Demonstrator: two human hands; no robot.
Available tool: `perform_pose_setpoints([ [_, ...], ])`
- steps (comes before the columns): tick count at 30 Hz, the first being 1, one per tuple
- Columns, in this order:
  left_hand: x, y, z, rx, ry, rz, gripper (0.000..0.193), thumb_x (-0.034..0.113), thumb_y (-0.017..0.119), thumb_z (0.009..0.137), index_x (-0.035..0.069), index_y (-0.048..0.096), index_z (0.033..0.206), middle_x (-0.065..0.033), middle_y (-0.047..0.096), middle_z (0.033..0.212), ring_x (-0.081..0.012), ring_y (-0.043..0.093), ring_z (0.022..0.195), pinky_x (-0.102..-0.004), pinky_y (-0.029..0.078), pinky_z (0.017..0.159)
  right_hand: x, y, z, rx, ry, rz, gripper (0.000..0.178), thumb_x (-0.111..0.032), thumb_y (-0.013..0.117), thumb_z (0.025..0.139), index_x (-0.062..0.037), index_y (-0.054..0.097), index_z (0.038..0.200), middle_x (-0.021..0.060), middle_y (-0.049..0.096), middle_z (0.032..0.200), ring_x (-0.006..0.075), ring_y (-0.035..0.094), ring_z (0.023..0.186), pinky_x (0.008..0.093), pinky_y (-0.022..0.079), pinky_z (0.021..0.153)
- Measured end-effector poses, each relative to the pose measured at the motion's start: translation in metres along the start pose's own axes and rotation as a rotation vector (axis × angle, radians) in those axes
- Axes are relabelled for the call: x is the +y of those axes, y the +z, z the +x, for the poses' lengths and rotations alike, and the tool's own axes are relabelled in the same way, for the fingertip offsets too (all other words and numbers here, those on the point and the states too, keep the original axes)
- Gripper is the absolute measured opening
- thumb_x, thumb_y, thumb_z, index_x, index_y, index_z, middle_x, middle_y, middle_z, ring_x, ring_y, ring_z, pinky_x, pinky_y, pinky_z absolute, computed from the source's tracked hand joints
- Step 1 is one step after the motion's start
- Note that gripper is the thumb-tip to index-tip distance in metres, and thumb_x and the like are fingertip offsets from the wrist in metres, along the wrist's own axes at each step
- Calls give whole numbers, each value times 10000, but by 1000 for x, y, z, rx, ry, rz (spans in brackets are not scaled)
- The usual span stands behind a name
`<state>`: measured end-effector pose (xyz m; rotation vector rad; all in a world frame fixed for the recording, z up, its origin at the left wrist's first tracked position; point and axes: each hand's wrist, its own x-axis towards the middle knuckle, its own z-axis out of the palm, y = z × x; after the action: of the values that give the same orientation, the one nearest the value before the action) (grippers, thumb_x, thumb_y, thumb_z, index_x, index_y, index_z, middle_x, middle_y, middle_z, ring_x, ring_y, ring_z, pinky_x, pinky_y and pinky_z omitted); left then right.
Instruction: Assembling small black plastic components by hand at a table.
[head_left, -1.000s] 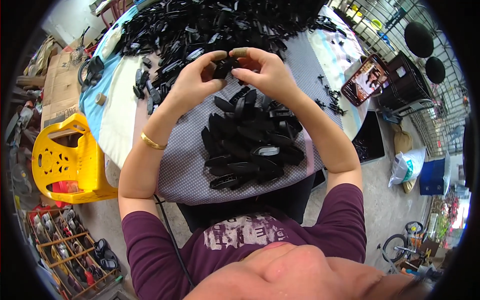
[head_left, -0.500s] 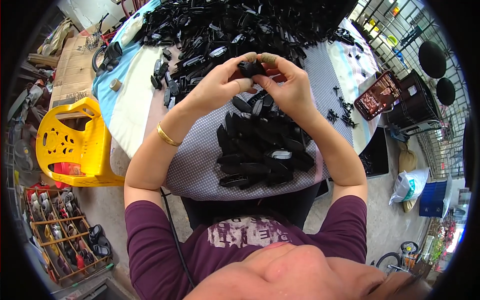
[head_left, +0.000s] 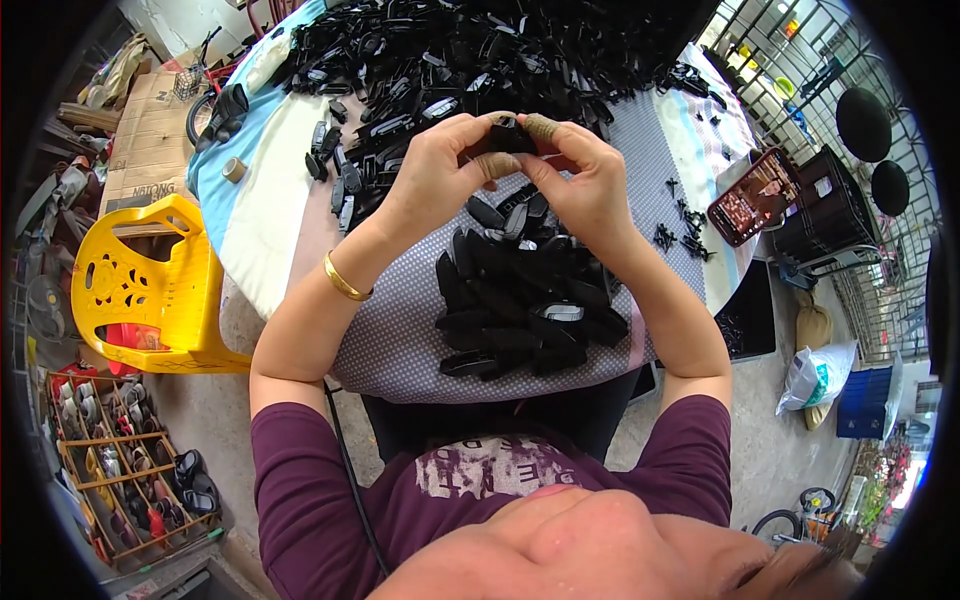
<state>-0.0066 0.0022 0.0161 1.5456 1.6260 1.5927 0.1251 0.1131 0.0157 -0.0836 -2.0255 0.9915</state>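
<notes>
Between both hands, above the table, is a small black plastic part (head_left: pixel 509 136), partly covered by fingers. My left hand (head_left: pixel 440 172) pinches it from the left, with tape wrapped on the thumb and a finger. My right hand (head_left: pixel 585 182) grips its other side, a taped forefinger on top and the thumb below. Under my wrists lies a pile of similar dark, elongated plastic pieces (head_left: pixel 520 300), a few with grey faces. Beyond my hands a much larger heap of black parts (head_left: pixel 450 60) spreads over the far table.
A patterned cloth (head_left: pixel 385 330) covers the table. Small black bits (head_left: pixel 690 228) lie at the right, near a propped phone (head_left: pixel 755 195). A tape roll (head_left: pixel 234 169) sits at the left edge, by a yellow plastic chair (head_left: pixel 150 280). A shoe rack (head_left: pixel 125 465) stands lower left.
Both hands have shifted slightly, and the fingers have closed further over the black part, which now shows less. The piles look the same.
</notes>
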Motion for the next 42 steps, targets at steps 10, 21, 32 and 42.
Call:
perform_pose_setpoints([
  [10,7,6,-5,92,148,194,384,179,578,868,-53,518,1168,-122,579,899,-170,592,787,-254,485,695,-8,-2,-3,15,-55,-157,308,-31,711,713,44,627,1000,95,624,823,133,606,697,233,509,616],
  [21,10,22,-15,207,47,130,427,201,604,855,-106,517,1138,-134,630,912,-161,610,809,-254,495,689,-3,2,-7,9,-344,-443,319,-36,724,671,-3,631,975,98,622,855,197,614,701,271,495,580],
  [32,5,-3,-4,-17,55,-258,278,130,626,833,-24,612,1064,-23,567,970,-91,536,893,-203,431,808,2,-9,-2,-381,277,126,252,-94,638,821,31,584,1033,50,626,825,74,593,744,218,486,654],
  [42,3,-1,-2,-5,6,-329,292,181,626,836,-14,620,1053,-51,627,926,-103,566,871,-219,442,816,7,0,-9,-239,125,-31,315,-121,681,792,33,595,1053,53,640,777,80,609,677,215,485,604],
])
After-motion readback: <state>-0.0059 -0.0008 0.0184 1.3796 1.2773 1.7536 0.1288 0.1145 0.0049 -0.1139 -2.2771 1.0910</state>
